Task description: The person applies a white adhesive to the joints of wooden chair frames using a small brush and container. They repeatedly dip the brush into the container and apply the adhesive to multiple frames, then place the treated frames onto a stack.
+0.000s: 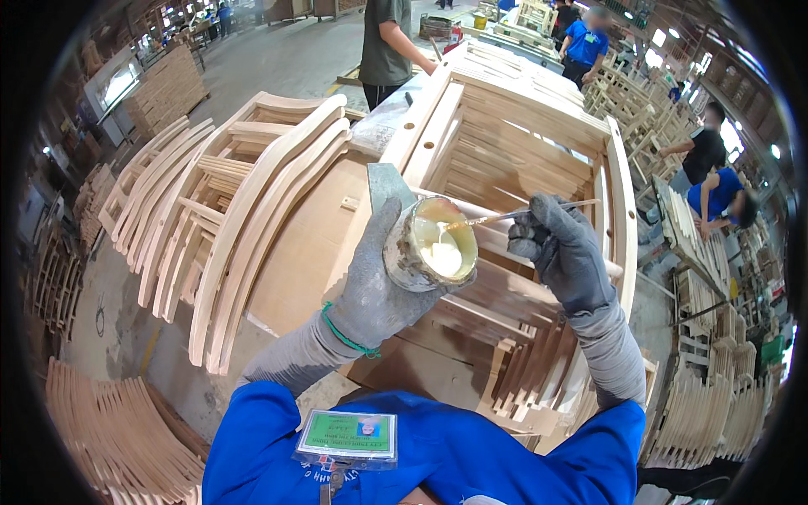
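Note:
My left hand [374,282], in a grey glove, is closed around a stained cup [407,257] tilted toward me. White glue-like paste [443,257] lies inside it. A flat grey blade-like piece [388,184] sticks up beside the cup, next to my left thumb; whether I grip it too is hard to tell. My right hand [566,252], also gloved, pinches a thin stick [498,217]. The stick's coated tip is over the cup's mouth, and a white strand hangs from it toward the paste. Below both hands stand stacked wooden frames [621,151].
Curved wooden chair frames [240,202] lean in a row on the left, by a cardboard sheet [303,240]. More curved parts [118,429] lie at lower left. A person in a dark shirt [387,46] stands beyond the frames. Other people work at the right.

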Motion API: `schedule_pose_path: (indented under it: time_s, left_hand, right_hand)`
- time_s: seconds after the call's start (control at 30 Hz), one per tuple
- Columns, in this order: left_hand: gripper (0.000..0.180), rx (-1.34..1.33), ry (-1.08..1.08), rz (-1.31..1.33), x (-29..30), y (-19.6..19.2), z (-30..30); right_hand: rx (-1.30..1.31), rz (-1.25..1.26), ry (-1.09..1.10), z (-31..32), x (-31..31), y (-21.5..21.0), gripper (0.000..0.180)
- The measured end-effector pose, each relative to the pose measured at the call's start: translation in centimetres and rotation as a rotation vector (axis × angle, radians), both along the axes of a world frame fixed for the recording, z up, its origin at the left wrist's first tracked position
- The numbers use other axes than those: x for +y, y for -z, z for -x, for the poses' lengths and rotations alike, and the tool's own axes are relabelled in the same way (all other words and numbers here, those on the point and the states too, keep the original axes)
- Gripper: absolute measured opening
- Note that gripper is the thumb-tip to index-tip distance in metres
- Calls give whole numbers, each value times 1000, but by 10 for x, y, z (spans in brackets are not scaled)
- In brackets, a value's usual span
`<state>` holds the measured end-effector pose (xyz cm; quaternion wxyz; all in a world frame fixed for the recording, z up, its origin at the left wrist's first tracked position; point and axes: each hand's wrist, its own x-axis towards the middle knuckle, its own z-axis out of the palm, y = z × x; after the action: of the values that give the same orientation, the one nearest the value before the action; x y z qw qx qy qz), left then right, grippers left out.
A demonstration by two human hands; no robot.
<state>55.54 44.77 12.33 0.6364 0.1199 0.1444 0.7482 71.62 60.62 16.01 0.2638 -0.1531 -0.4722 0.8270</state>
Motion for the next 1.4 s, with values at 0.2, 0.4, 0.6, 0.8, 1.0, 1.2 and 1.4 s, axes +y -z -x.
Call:
schedule_pose_path:
  time_s: [0.2,0.4,0.6,0.8,1.0,1.2,1.4]
  left_hand:
    - [50,90,-58,-23,6,-2,42]
    - [51,112,-162,-60,6,6,62]
    - [51,63,-198,-41,10,11,66]
    - [52,2,-154,-65,16,9,68]
    - [53,19,-178,-74,23,7,83]
    - [48,18,-238,-183,21,8,106]
    - [49,61,-331,-185,15,15,122]
  right_hand:
    - [-1,-133,66,53,6,-18,19]
    - [-60,-751,84,69,-5,-41,16]
    - [-72,-536,21,80,-5,-30,12]
    - [27,87,-165,87,35,-1,20]
    - [2,69,-127,116,40,7,24]
    - [-40,-565,111,161,98,-35,26]
    - [-201,-886,109,207,118,-36,31]
